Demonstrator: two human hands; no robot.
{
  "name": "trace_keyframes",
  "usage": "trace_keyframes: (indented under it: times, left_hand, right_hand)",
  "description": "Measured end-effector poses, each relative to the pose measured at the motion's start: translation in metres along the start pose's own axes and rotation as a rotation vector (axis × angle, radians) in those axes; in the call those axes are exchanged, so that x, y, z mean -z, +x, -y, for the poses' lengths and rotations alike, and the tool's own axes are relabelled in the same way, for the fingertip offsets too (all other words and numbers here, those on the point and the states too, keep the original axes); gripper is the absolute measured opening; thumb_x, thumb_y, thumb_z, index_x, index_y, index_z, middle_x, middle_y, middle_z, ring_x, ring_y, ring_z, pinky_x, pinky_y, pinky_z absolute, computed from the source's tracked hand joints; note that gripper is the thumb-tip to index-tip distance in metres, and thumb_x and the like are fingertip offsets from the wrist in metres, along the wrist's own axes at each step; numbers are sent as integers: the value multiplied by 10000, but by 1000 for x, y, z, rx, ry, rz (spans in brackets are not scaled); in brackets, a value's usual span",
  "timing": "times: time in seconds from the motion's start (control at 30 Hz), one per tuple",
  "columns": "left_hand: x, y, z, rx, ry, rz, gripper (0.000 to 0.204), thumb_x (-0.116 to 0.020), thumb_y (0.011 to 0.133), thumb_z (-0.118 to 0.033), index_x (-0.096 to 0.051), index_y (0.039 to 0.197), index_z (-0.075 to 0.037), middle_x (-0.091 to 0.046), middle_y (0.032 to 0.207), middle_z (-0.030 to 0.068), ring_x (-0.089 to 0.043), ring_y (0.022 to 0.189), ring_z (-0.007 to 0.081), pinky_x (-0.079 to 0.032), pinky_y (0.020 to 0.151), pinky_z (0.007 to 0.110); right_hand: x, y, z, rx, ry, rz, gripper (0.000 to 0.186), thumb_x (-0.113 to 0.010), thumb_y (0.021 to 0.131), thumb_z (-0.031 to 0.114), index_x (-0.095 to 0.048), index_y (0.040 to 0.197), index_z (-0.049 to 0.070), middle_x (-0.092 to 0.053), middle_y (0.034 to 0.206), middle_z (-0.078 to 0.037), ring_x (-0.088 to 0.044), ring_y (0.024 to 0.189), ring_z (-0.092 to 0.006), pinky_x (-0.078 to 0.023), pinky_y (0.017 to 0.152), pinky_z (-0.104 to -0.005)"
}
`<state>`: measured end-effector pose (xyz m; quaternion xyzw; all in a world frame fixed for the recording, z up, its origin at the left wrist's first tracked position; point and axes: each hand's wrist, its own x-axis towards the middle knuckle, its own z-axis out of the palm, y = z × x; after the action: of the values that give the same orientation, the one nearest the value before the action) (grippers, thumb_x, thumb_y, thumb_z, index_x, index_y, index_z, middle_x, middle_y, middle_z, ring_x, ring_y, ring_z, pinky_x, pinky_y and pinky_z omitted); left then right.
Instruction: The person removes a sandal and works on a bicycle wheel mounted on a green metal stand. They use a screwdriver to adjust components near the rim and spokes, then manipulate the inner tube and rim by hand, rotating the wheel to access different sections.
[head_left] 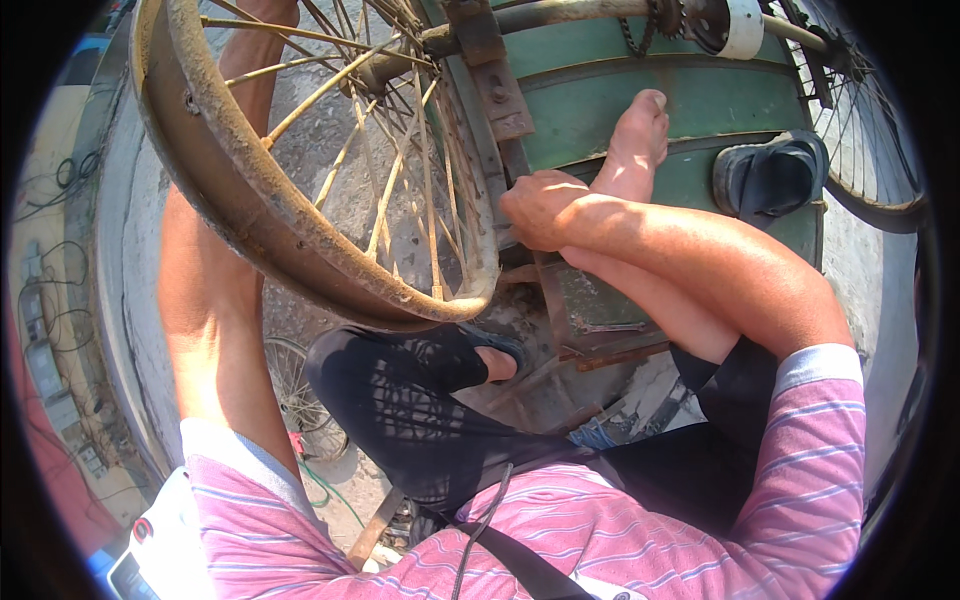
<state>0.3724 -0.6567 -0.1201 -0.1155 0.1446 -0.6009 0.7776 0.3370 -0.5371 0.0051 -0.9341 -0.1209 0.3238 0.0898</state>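
A rusty, tyreless spoked wheel [365, 290] fills the upper left, tilted beside a metal frame bracket [498, 90]. My left arm reaches up behind it; my left hand [268, 12] is mostly cut off at the top edge, fingers hidden. My right hand [540, 208] is closed low on the bracket, beside the rim, around something I cannot make out. My bare right foot [635, 140] rests on a green curved panel [580, 100], just beyond that hand. A black sandal [770, 175] lies on the panel to the right.
An axle with chain [640, 30] crosses the top toward another spoked wheel [860, 150]. A wrench [612, 327] lies on the lower green metal piece. Another wheel [305, 390] lies below left. Cables [55, 290] and power strips run along the left ledge.
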Motion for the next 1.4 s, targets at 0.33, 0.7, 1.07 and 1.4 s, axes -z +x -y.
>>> trace_keyframes:
  times: [0.33, 0.7, 1.07, 1.4]
  left_hand:
    - [4, 1, 1, 4, 54, 4, 330, -321, 1045, -438, -530, 1008, -186, -612, 1059, 93, -518, 1069, 297, -409, 915, 398]
    - [-6, -8, 7, -41, 407, -120, 342, -311, 1046, -445, -531, 1056, -183, -604, 1123, 106, -496, 1128, 307, -369, 999, 390]
    - [-18, -16, 16, -156, 681, -242, 309, -335, 1041, -422, -516, 961, -185, -582, 979, 61, -509, 985, 276, -391, 874, 371]
    - [1, -3, -1, -41, 580, -63, 258, -369, 1040, -407, -507, 944, -211, -536, 845, 35, -496, 876, 234, -391, 722, 394]
  right_hand:
    - [-1, -2, 0, -18, -13, -3, 192, -670, 840, 119, -811, 943, 39, -785, 946, -177, -773, 919, -332, -610, 766, -450]
    - [-1, -4, -2, -1, 17, -48, 177, -677, 844, 125, -806, 926, 35, -785, 934, -179, -777, 913, -328, -612, 761, -436]
    - [-20, 8, -4, 33, -111, -163, 94, -715, 794, 137, -768, 735, 88, -757, 751, -125, -761, 717, -283, -595, 615, -432]
    - [-26, 10, -6, 113, -181, -222, 56, -747, 732, 131, -776, 731, 83, -742, 722, -119, -740, 657, -297, -584, 569, -435]
